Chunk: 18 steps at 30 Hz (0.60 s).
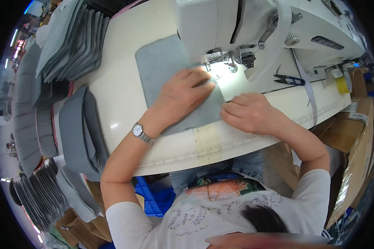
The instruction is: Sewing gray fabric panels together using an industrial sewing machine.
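A grey fabric panel [160, 60] with rounded corners lies flat on the white sewing table [120, 54]. Its right edge reaches the lit needle area of a white sewing machine [214, 27]. My left hand [183, 96] rests on the panel just in front of the presser foot, fingers curled and pressed together on the cloth. At the panel's right edge, my right hand [250, 113] has its fingers bent in a pinch on the fabric border. Its fingertips are partly hidden.
Thread snips [289, 79] lie right of the needle beside a pale hanging strip [311, 97]. Yellow tape [343, 84] sits at the table's right end. Stacked grey panels [72, 45] and a folded grey piece [77, 128] flank the left edge. A cardboard box [353, 153] stands at right.
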Each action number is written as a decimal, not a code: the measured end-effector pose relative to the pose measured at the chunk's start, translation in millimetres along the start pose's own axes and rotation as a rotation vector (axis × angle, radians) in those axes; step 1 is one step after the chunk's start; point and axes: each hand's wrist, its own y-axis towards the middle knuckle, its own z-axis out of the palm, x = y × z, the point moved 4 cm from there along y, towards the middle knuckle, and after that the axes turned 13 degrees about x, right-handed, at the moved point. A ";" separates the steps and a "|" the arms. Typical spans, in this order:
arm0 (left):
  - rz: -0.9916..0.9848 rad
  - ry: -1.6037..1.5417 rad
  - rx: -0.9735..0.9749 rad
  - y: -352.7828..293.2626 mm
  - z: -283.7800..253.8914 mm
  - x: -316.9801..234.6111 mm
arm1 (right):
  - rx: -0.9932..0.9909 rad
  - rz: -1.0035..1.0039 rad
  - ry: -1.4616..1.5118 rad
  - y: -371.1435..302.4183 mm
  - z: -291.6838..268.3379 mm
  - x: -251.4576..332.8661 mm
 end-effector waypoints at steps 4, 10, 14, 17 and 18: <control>0.001 -0.102 0.158 -14.9 -5.5 -1.2 | -0.014 0.044 0.068 7.1 5.3 -6.4; -0.072 -0.065 0.246 -16.4 -11.2 -27.5 | -0.110 0.176 0.161 -15.2 25.1 -11.2; -0.062 -0.039 0.323 -33.7 -19.7 -35.1 | -0.200 0.288 0.087 -38.6 -4.9 40.4; -0.187 -0.111 0.303 -21.2 -11.5 -25.9 | -0.274 0.404 0.111 -103.3 -31.7 77.8; -0.112 0.006 0.258 -18.3 -9.0 -28.5 | -0.306 0.583 -0.018 -133.7 -40.8 88.1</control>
